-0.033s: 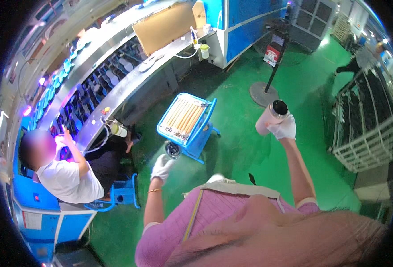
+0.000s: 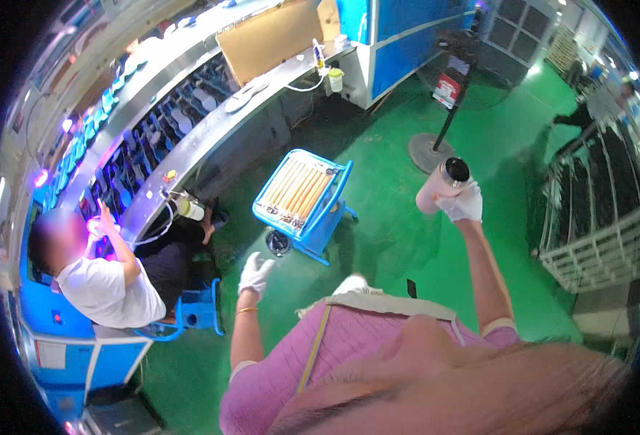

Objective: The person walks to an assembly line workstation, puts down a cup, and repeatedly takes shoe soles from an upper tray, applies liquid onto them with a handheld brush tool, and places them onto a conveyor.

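A white glove covers my right hand (image 2: 465, 204), which is wrapped round a pale pink insulated bottle (image 2: 436, 191). The bottle tilts, with its dark round top facing up; whether a lid is on it I cannot tell. Also gloved in white, my left hand (image 2: 255, 276) is held out with its fingers apart and nothing visible in it. Just beyond its fingertips is a dark round object (image 2: 278, 243) by the near corner of a blue stool (image 2: 323, 230). Tan slats or rolls (image 2: 297, 186) cover the top of that stool.
At left, a seated co-worker (image 2: 109, 290) works by a long curved bench (image 2: 182, 161) holding many shoe-sole shapes. A stand with a round base (image 2: 430, 152) rises ahead. On the right are a white rack cart (image 2: 599, 243) and another person (image 2: 606, 101). The floor (image 2: 385, 239) is green.
My left hand has drawn slightly left, away from the dark round object. The bottle's top has tipped a little to the right in my right hand. The view has shifted slightly.
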Action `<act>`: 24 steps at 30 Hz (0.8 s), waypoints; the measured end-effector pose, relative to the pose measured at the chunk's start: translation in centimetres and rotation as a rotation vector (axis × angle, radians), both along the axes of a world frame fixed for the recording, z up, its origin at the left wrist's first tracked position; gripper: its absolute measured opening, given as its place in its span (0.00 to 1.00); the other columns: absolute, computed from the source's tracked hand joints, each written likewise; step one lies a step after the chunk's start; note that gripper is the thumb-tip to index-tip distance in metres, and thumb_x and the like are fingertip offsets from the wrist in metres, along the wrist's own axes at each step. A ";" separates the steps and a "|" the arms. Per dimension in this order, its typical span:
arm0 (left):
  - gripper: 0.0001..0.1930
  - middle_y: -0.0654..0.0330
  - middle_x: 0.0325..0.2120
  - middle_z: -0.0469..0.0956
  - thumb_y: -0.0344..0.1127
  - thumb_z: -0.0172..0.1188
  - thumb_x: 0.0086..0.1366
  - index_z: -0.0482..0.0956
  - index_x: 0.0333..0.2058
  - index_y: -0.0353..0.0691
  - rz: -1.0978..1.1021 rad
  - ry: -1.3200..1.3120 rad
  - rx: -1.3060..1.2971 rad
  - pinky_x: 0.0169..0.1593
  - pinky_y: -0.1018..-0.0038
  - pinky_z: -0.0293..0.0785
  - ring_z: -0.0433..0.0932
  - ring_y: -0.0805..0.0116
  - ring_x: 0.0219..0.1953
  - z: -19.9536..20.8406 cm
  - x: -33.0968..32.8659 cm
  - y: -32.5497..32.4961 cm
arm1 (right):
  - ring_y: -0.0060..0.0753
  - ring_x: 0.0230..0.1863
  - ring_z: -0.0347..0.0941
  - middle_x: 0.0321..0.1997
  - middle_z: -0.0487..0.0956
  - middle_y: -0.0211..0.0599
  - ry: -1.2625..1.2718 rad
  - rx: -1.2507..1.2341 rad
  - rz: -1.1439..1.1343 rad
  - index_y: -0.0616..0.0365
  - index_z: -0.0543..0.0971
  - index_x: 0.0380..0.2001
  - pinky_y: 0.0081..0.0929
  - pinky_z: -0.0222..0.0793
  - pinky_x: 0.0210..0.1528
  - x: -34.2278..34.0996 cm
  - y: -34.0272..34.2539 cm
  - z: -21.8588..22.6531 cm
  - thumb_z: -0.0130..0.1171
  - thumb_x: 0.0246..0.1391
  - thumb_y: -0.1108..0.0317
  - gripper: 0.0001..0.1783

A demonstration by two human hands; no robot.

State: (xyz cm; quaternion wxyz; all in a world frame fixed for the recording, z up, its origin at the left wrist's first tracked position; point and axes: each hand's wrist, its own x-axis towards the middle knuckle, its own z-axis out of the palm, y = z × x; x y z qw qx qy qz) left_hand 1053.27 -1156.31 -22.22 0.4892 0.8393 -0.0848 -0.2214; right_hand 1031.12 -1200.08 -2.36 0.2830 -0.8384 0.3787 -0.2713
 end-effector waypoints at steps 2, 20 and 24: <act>0.34 0.50 0.44 0.73 0.46 0.63 0.52 0.63 0.54 0.35 0.152 -0.053 0.124 0.48 0.69 0.68 0.72 0.63 0.43 -1.2 2.6 -0.7 | 0.37 0.35 0.78 0.32 0.80 0.41 -0.022 -0.038 0.019 0.60 0.77 0.34 0.29 0.72 0.40 4.7 -6.0 -0.3 0.71 0.23 0.60 0.28; 0.33 0.50 0.48 0.69 0.36 0.59 0.57 0.56 0.59 0.37 0.864 0.042 0.099 0.51 0.70 0.66 0.70 0.63 0.47 -2.1 19.3 -24.8 | 0.44 0.42 0.75 0.39 0.78 0.46 -0.129 -0.132 0.499 0.60 0.75 0.38 0.33 0.70 0.46 61.3 -43.1 -5.1 0.73 0.24 0.60 0.33; 0.31 0.52 0.45 0.71 0.37 0.59 0.57 0.58 0.57 0.35 1.078 0.085 0.050 0.47 0.71 0.68 0.71 0.65 0.43 2.0 20.3 -32.6 | 0.46 0.41 0.74 0.38 0.78 0.45 -0.349 -0.090 0.591 0.57 0.73 0.42 0.34 0.69 0.47 72.3 -47.3 -6.6 0.68 0.26 0.51 0.36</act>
